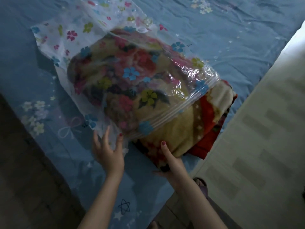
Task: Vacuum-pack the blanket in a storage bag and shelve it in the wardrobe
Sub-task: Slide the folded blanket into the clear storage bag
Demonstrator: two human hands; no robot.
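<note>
A clear storage bag [79, 35] printed with coloured flowers lies on the bed, its zip mouth facing me. A folded floral blanket [194, 129], cream and red, sits mostly inside the bag, and its near end sticks out past the zip strip [186, 104]. A round valve [146, 24] shows near the bag's far end. My left hand [108, 151] has its fingers spread and touches the bag's near left corner. My right hand [171, 161] presses against the blanket's protruding end with a straight finger on top.
The bed has a blue sheet [231, 38] with small flower and star prints. A pale tiled floor [264, 146] runs along the right side. A dark wooden edge [24, 179] borders the bed at the lower left. A foot in a sandal [202, 184] stands by the bed.
</note>
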